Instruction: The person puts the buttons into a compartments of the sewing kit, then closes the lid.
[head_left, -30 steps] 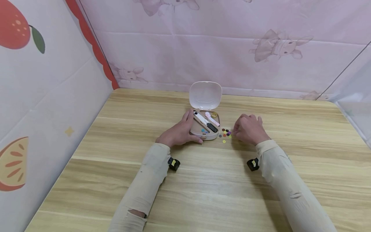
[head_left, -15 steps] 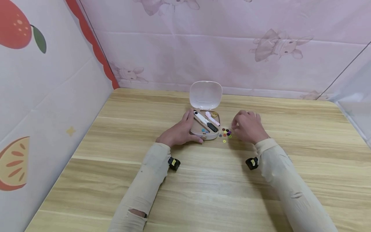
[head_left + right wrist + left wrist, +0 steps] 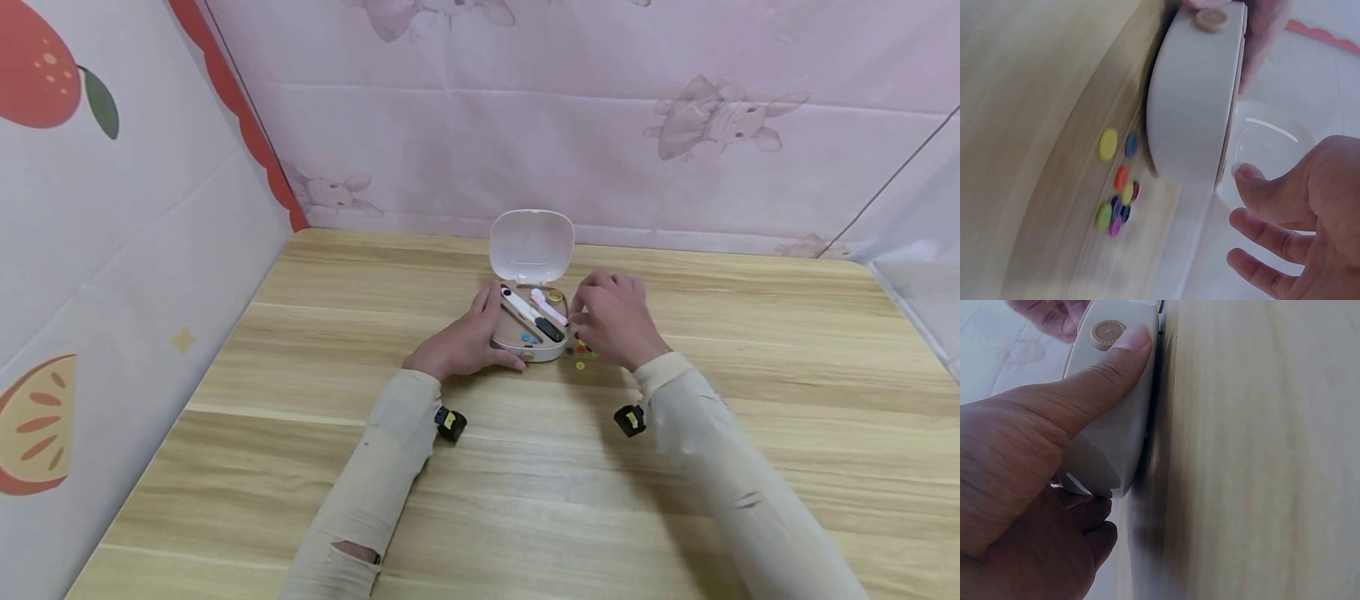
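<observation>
My left hand (image 3: 465, 337) grips the left side of a white sewing box (image 3: 1110, 425), its thumb on the front wall beside a round brown clasp (image 3: 1109, 332). The box lid (image 3: 532, 246) stands raised at the back. Inside lie a white tool with a black end (image 3: 532, 314), a pink-and-white slim piece (image 3: 549, 307), a gold round piece (image 3: 555, 296) and a blue button (image 3: 526, 337). At the box's right edge, my right hand (image 3: 615, 321) pinches a small pale button (image 3: 1237, 167) between thumb and index finger, mostly hidden; the other fingers spread loosely.
Several coloured buttons lie on the wooden table (image 3: 510, 500) just right of the box, among them a yellow button (image 3: 1108, 145) and an orange button (image 3: 1121, 177). A pink curtain (image 3: 450, 150) hangs behind the table, with a white printed panel (image 3: 150, 250) at left.
My right hand has moved left from beside the loose buttons to the box's right edge, now covering part of the buttons in the head view. The left hand and the box stay in place.
</observation>
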The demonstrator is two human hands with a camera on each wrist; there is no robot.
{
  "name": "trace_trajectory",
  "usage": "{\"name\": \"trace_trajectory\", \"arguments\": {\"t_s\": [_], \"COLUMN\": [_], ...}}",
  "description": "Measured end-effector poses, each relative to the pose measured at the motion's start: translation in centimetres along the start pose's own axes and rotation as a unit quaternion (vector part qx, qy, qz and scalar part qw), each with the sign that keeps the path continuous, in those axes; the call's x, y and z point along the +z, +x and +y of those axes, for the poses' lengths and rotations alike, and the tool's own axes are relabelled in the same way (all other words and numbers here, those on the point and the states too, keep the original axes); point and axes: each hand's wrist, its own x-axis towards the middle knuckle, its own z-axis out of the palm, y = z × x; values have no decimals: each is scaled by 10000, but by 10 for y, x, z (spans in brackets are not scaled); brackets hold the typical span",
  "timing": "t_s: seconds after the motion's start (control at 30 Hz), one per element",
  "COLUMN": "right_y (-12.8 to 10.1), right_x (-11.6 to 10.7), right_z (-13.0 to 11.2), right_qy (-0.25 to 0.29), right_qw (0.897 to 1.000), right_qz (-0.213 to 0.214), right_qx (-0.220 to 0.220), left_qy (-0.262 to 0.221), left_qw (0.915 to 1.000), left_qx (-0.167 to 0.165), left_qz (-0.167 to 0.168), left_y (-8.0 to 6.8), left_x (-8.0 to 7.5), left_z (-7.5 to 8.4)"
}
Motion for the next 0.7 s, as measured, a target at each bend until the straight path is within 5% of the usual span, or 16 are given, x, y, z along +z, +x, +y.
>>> {"name": "trace_trajectory", "arguments": {"t_s": [0.47, 0.7], "right_y": [7, 11], "right_x": [9, 16], "right_z": [-25, -33], "right_qy": [-36, 132], "right_qw": [9978, 9967], "right_qz": [275, 50], "right_qx": [-594, -801], "left_qy": [-7, -16], "left_qw": [10000, 9999], "left_qx": [-53, -116], "left_qz": [0, -7], "left_y": [1, 0], "left_x": [0, 0], "left_z": [0, 0]}}
